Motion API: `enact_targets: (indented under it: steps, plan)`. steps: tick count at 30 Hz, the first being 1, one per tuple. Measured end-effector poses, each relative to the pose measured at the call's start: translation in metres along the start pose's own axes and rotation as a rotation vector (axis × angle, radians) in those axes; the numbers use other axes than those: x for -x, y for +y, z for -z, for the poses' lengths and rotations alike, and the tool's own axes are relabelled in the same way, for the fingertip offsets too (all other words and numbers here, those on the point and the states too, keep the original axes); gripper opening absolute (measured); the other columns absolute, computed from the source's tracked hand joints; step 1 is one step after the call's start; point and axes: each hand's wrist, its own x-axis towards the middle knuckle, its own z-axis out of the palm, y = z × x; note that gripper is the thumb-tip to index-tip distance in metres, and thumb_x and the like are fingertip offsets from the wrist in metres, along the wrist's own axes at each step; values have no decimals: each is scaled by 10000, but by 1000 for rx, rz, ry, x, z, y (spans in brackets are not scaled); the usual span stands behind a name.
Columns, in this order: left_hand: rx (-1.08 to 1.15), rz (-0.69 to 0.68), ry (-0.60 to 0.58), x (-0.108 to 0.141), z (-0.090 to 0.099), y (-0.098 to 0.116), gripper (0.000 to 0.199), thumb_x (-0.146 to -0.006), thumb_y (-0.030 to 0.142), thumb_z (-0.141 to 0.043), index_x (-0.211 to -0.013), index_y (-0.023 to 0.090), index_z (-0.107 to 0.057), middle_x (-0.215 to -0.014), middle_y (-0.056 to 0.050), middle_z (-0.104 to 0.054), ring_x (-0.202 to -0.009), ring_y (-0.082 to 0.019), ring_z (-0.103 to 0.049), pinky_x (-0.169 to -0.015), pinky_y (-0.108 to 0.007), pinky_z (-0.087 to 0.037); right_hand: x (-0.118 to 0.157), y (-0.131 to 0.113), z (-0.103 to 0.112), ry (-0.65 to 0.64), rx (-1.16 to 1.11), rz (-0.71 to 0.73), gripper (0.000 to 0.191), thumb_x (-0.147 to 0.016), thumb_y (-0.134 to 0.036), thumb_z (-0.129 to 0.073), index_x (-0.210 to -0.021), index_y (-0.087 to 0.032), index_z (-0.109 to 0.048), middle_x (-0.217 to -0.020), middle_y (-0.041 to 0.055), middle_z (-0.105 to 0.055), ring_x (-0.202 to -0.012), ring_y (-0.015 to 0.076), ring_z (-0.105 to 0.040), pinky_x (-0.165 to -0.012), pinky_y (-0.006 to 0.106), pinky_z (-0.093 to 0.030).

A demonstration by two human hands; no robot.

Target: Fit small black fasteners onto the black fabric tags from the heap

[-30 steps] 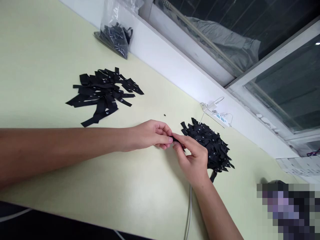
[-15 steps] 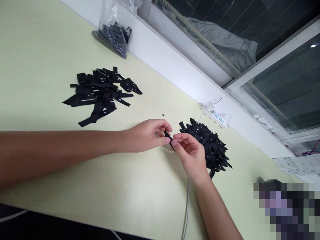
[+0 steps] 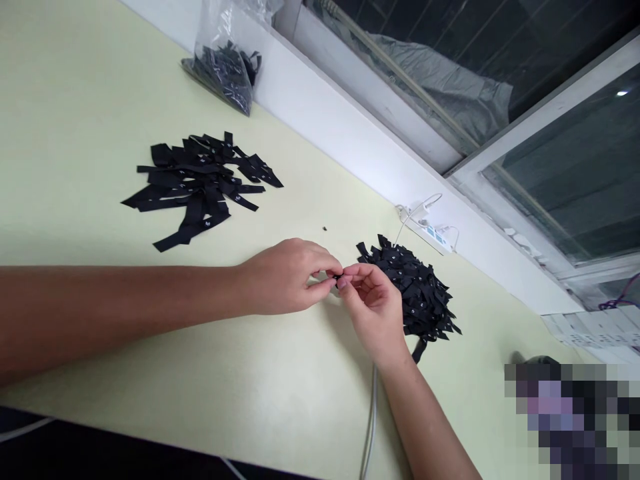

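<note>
Black strip (image 3: 338,279) — only a short, dark sliver showing — sits pinched in the grip of left hand (image 3: 290,275) and right hand (image 3: 376,308).

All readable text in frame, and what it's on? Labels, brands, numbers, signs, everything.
No text is legible.
Scattered pile of black strips: small white marks, too small to read.
Heaped pile of black strips: same, too small.
Black piece at the left hand and right hand: mostly covered, nothing readable.
Power strip: no readable lettering.
</note>
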Motion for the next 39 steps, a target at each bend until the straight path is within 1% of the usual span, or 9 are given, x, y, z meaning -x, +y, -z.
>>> enact_targets:
  steps: [4,7,10,13,17,23,29,35,39]
  plan:
    - [-13,-2,25,0,-3,2,250,-841,116,-553,-944,184,-770,-788,5,-747,-685,-126,-644,-654,-264,-449,0,-1,-3,16,32,13,101,-866,-267,-730,-941,-229,-675,-889,23,-703,-818,165,-662,-764,332,-534]
    - [-41,-16,54,0,-5,4,223,-816,120,-559,-895,174,-761,-747,6,-728,-659,-127,-619,-639,-265,-437,1,-1,-6,36,37,9,116,-852,-270,-733,-933,-224,-663,-882,26,-698,-807,167,-657,-763,340,-538]
    - [-77,-12,73,-1,-6,7,197,-805,120,-555,-858,164,-740,-732,1,-711,-676,-134,-615,-644,-267,-433,2,0,-10,66,-7,-13,171,-828,-274,-750,-953,-225,-644,-878,25,-694,-803,169,-661,-778,352,-550]
    - [-107,1,75,-2,-6,10,181,-773,88,-540,-792,162,-704,-694,5,-682,-648,-131,-591,-623,-267,-415,2,-1,-13,88,-60,-35,220,-807,-278,-768,-971,-226,-630,-876,23,-701,-808,171,-671,-802,364,-563]
    - [-122,-9,79,-3,-7,11,178,-768,82,-514,-745,160,-672,-644,6,-638,-620,-128,-566,-598,-265,-395,2,-3,-14,96,-137,-90,257,-785,-275,-794,-969,-223,-623,-849,12,-708,-794,162,-677,-799,350,-567]
    - [-107,-43,118,-4,-10,8,199,-781,87,-485,-711,162,-656,-632,3,-642,-595,-122,-558,-576,-260,-381,-1,-4,-14,104,-208,-169,304,-723,-298,-849,-913,-219,-626,-803,-1,-713,-742,143,-673,-739,302,-566]
    - [-79,-18,121,-5,-12,6,208,-778,79,-501,-706,162,-678,-655,-1,-684,-597,-119,-582,-588,-254,-397,-3,-1,-14,102,-228,-185,285,-716,-270,-852,-896,-215,-639,-794,-6,-716,-727,124,-659,-716,269,-554]
    - [-42,16,106,-5,-13,2,213,-756,60,-513,-692,168,-684,-638,13,-691,-589,-116,-582,-595,-247,-407,-3,4,-15,104,-210,-199,282,-708,-265,-838,-900,-211,-638,-801,-2,-717,-738,131,-664,-712,269,-549]
    - [-45,4,88,-6,-12,0,221,-791,57,-510,-725,167,-690,-684,3,-705,-637,-126,-606,-619,-253,-423,-3,5,-16,103,-191,-171,268,-737,-284,-814,-923,-212,-634,-813,1,-711,-733,136,-659,-695,276,-546]
